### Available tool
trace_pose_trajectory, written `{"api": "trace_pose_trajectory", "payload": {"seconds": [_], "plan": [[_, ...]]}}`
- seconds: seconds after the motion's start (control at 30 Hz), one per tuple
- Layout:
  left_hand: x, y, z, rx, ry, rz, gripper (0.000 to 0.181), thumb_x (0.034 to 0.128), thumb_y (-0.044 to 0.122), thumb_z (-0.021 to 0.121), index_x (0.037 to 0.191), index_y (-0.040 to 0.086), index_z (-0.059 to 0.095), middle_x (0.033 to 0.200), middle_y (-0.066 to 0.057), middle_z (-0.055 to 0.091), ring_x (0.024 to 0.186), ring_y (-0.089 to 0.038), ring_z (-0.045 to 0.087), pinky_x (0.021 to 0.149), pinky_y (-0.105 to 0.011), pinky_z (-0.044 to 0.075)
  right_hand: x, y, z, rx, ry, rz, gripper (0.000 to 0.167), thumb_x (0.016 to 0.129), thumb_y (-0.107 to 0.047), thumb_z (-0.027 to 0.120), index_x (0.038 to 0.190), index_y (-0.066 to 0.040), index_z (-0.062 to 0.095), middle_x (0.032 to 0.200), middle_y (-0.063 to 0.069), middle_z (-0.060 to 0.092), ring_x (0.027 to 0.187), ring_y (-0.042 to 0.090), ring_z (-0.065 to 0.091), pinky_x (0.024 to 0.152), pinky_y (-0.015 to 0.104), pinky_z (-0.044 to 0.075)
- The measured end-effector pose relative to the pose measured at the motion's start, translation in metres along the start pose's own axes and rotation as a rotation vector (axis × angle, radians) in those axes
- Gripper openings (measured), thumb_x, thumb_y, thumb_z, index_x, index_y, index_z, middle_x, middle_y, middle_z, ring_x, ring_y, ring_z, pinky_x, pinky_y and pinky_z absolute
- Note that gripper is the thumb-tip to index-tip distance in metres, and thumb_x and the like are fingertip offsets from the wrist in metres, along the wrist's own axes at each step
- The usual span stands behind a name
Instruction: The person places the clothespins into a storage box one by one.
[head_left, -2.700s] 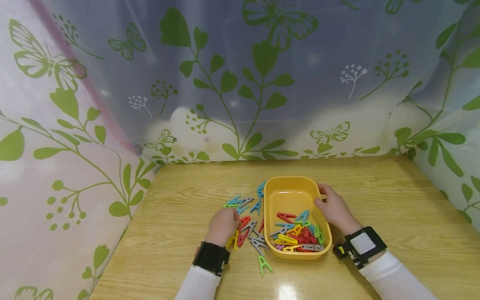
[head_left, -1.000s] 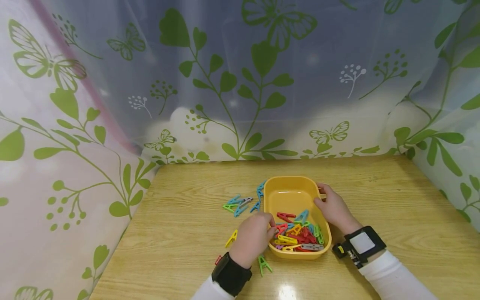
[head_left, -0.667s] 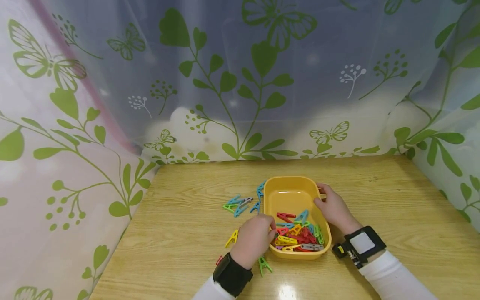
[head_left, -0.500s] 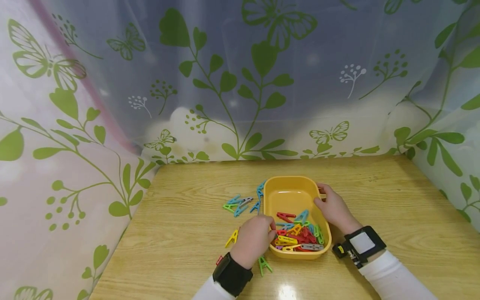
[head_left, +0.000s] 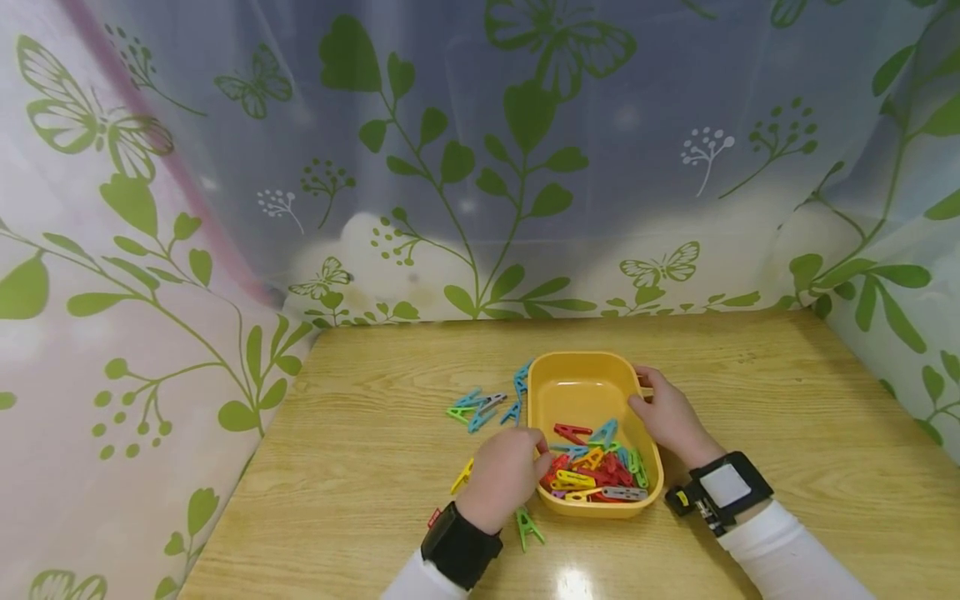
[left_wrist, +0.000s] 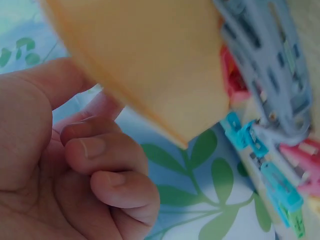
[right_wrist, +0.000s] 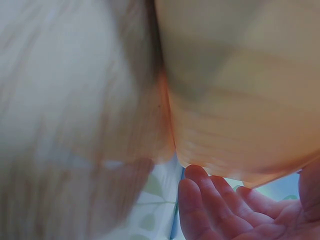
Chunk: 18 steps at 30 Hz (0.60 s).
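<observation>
A yellow plastic basket (head_left: 585, 392) stands on the table, its near half filled with a pile of mixed-colour clothespins (head_left: 600, 467). At its left rim is my left hand (head_left: 502, 475), thumb and forefinger reaching over the edge above red clothespins (head_left: 557, 468). In the left wrist view the other fingers (left_wrist: 110, 155) curl loosely with nothing in them; the thumb and forefinger tips are hidden behind the rim. My right hand (head_left: 671, 421) grips the basket's right rim, thumb on top. Outside the basket, grey clothespins (left_wrist: 275, 65) lie close to the wall.
Blue, green and grey clothespins (head_left: 480, 408) lie left of the basket, with blue ones (head_left: 517, 387) along its wall. A yellow clothespin (head_left: 463, 477) and a green one (head_left: 528, 529) lie near my left hand. A patterned curtain (head_left: 480, 167) surrounds the wooden table (head_left: 360, 467).
My left hand has moved right from the clothespins on the table to the basket's rim. A red clothespin at its fingertips now lies lower in the basket. My right hand has stayed put.
</observation>
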<state>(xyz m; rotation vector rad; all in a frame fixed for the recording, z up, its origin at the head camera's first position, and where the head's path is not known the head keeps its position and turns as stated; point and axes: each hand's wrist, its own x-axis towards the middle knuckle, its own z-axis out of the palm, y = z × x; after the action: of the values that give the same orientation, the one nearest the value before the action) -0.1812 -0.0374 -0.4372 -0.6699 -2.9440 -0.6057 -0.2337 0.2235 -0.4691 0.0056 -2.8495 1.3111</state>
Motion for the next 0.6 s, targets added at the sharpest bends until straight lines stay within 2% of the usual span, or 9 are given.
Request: {"api": "trace_pose_trajectory", "payload": {"seconds": [0.13, 0.27, 0.33, 0.43, 0.53, 0.57, 0.6], "plan": [[0.001, -0.008, -0.014, -0.035, 0.063, -0.002, 0.016, 0.0987, 0.024, 0.07, 0.087, 0.014, 0.072, 0.071, 0.005, 0.06, 0.053, -0.004, 0.042, 0.049, -0.019, 0.034, 0.0, -0.001, -0.001, 0.002, -0.005, 0.002, 0.056, 0.107, -0.013, 0.048, 0.155, 0.01, 0.029, 0.146, 0.036, 0.044, 0.123, 0.051, 0.056, 0.096, 0.056, 0.054], [0.001, -0.022, -0.029, -0.085, 0.1, -0.059, 0.015, 0.1, 0.023, 0.069, 0.092, 0.011, 0.073, 0.073, 0.0, 0.064, 0.049, -0.005, 0.039, 0.047, -0.021, 0.031, 0.001, -0.001, -0.001, 0.0, -0.007, -0.005, 0.056, 0.107, -0.013, 0.048, 0.155, 0.01, 0.029, 0.146, 0.037, 0.044, 0.123, 0.051, 0.056, 0.096, 0.056, 0.055], [0.0, -0.029, -0.035, -0.099, 0.117, -0.085, 0.014, 0.1, 0.023, 0.069, 0.095, 0.011, 0.073, 0.084, -0.005, 0.071, 0.047, -0.006, 0.036, 0.047, -0.021, 0.029, 0.001, 0.0, -0.001, -0.003, -0.004, -0.01, 0.056, 0.107, -0.013, 0.048, 0.154, 0.01, 0.03, 0.145, 0.037, 0.044, 0.123, 0.051, 0.056, 0.096, 0.056, 0.055], [-0.001, -0.039, -0.043, -0.123, 0.129, -0.119, 0.014, 0.1002, 0.023, 0.068, 0.096, 0.01, 0.074, 0.081, -0.007, 0.069, 0.045, -0.007, 0.032, 0.046, -0.022, 0.027, 0.002, 0.003, 0.0, -0.013, 0.004, -0.019, 0.056, 0.106, -0.012, 0.048, 0.154, 0.011, 0.031, 0.144, 0.037, 0.046, 0.122, 0.051, 0.057, 0.095, 0.056, 0.055], [-0.004, -0.049, -0.049, -0.144, 0.127, -0.16, 0.016, 0.1011, 0.024, 0.067, 0.096, 0.01, 0.073, 0.065, -0.001, 0.056, 0.044, -0.008, 0.029, 0.046, -0.022, 0.024, 0.003, 0.004, 0.0, -0.02, 0.007, -0.029, 0.056, 0.105, -0.012, 0.048, 0.153, 0.011, 0.031, 0.143, 0.038, 0.047, 0.12, 0.051, 0.058, 0.094, 0.056, 0.055], [-0.005, -0.053, -0.05, -0.146, 0.124, -0.17, 0.016, 0.1011, 0.023, 0.067, 0.097, 0.009, 0.074, 0.06, 0.002, 0.046, 0.045, -0.008, 0.028, 0.047, -0.023, 0.023, 0.003, 0.004, 0.0, -0.02, 0.007, -0.032, 0.056, 0.105, -0.012, 0.048, 0.153, 0.011, 0.031, 0.143, 0.038, 0.047, 0.12, 0.051, 0.058, 0.094, 0.056, 0.054], [-0.007, -0.057, -0.051, -0.144, 0.123, -0.176, 0.016, 0.101, 0.023, 0.067, 0.098, 0.009, 0.074, 0.06, 0.003, 0.044, 0.046, -0.009, 0.028, 0.047, -0.023, 0.022, 0.003, 0.004, 0.0, -0.017, 0.006, -0.031, 0.056, 0.105, -0.012, 0.048, 0.153, 0.011, 0.031, 0.143, 0.037, 0.047, 0.121, 0.051, 0.058, 0.095, 0.057, 0.054]]}}
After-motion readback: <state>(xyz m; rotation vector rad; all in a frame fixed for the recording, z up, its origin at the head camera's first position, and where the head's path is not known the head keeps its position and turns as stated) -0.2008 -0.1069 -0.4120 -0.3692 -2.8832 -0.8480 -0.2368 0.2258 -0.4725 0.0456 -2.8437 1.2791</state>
